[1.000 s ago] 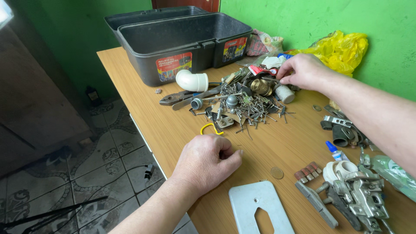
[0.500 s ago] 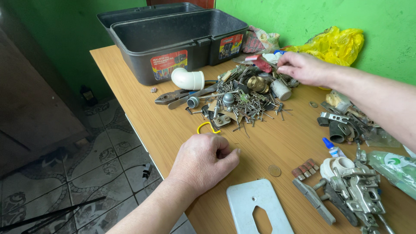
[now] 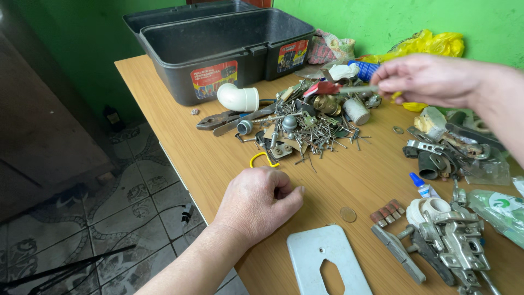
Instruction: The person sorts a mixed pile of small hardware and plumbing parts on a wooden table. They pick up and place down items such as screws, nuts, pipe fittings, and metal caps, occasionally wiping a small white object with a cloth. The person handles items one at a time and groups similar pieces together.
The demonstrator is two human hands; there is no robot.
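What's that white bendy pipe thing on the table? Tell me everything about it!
The white pipe elbow is a short, curved fitting that looks like smooth plastic. It bends like a knee, with one round open end facing right. It lies on its side on the wooden table, just in front of the dark grey toolbox, at the left edge of the pile of nails and hardware. Neither hand touches it.
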